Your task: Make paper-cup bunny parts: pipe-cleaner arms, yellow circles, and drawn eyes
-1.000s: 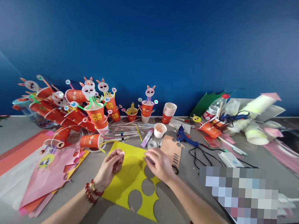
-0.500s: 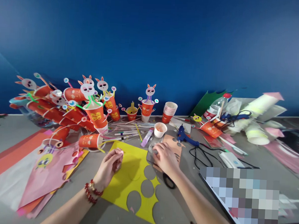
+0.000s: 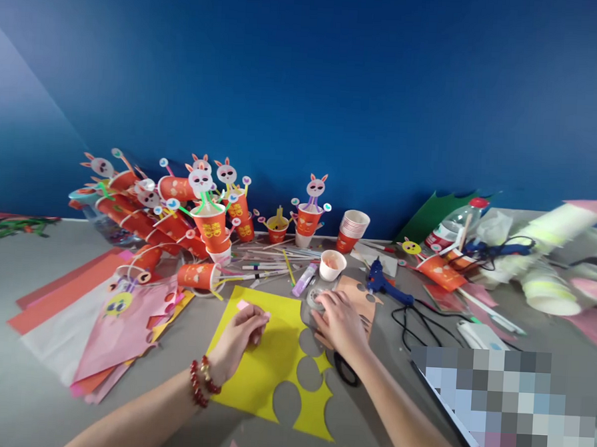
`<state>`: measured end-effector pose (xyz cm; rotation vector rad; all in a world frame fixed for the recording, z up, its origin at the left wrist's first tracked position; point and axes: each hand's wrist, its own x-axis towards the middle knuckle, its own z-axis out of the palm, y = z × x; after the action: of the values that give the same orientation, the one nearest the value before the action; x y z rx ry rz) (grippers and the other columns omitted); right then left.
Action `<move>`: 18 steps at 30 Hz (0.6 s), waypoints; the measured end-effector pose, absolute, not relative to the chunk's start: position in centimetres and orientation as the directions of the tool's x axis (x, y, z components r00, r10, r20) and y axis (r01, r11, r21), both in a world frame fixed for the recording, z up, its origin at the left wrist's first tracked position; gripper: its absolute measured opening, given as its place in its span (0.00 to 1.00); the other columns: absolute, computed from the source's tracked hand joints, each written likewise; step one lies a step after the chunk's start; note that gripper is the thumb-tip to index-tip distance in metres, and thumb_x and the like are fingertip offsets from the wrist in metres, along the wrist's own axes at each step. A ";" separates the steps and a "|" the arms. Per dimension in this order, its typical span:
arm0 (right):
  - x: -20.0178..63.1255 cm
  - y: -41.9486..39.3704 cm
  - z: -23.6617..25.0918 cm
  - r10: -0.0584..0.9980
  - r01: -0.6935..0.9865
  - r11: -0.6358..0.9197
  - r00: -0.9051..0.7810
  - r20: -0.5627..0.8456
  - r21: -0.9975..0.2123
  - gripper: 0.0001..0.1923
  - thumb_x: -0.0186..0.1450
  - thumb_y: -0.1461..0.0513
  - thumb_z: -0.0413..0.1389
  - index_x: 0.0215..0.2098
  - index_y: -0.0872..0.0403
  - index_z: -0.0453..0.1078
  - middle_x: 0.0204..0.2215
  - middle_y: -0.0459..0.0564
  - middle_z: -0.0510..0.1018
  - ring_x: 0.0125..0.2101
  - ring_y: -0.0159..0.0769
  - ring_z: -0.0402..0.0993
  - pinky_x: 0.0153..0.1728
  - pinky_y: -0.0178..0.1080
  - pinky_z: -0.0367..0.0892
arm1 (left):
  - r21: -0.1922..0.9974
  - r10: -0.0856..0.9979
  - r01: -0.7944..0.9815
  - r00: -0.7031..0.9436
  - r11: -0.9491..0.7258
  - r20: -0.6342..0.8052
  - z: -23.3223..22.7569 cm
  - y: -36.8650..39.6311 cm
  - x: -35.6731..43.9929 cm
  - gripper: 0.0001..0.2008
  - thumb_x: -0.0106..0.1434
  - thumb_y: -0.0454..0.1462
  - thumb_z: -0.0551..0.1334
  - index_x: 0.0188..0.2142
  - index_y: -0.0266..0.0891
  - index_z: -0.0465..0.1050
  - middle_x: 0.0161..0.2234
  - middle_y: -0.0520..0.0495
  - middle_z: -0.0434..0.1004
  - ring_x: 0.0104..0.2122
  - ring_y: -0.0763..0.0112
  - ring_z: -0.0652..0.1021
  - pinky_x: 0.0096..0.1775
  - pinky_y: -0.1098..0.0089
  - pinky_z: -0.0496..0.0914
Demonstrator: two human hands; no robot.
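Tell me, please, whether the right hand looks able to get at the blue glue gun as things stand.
Probably yes: the right hand is near the blue glue gun, only the flat peach sheet seems to lie between them, and nothing upright stands in the way.

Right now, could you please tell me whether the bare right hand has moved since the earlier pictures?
Yes, the bare right hand has moved rightward and forward, nearer the round white paper cup.

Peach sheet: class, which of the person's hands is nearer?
Right. The right hand hides part of the peach sheet; the left hand is to its left, over the yellow sheet.
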<state>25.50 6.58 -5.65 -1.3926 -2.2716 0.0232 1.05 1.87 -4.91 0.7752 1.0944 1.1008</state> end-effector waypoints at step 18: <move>24.5 6.0 -4.3 0.801 0.803 0.531 -0.373 0.468 -0.269 0.10 0.68 0.63 0.52 0.46 0.52 0.71 0.48 0.57 0.76 0.47 0.50 0.72 0.47 0.49 0.70 | 0.835 0.944 -0.439 0.142 0.331 -0.299 -5.6 1.8 1.1 0.16 0.54 0.43 0.70 0.26 0.39 0.65 0.19 0.58 0.63 0.18 0.81 0.62 0.23 0.75 0.56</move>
<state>24.50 6.02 -4.34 -1.2971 -2.2204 -0.0059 1.08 1.82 -5.56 0.6594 0.9516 1.1094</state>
